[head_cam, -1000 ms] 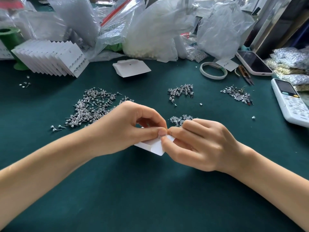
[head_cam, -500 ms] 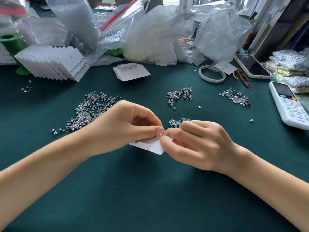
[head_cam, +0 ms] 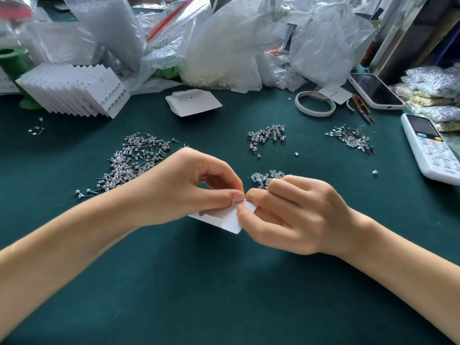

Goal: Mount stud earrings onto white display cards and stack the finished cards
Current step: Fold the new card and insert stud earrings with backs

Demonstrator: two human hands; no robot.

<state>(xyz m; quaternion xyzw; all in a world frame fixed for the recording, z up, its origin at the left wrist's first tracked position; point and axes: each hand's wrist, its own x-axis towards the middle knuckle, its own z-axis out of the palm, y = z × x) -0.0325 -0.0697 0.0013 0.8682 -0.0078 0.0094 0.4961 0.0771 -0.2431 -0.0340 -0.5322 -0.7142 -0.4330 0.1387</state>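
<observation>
Little has moved since the earlier frame: both hands remain together over the white card [head_cam: 230, 221], only lower toward the counter [head_cam: 224, 295]. Left hand [head_cam: 184, 188] pinches the card's upper edge; right hand [head_cam: 293, 215] pinches a stud [head_cam: 239, 200] there. Risk: a slipped stud drops into the clear backs [head_cam: 267, 176] just beyond the card.

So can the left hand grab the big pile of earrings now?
Probably not yet: the left hand is busy pinching the white card, though the earring pile lies just beside it, unblocked.
</observation>
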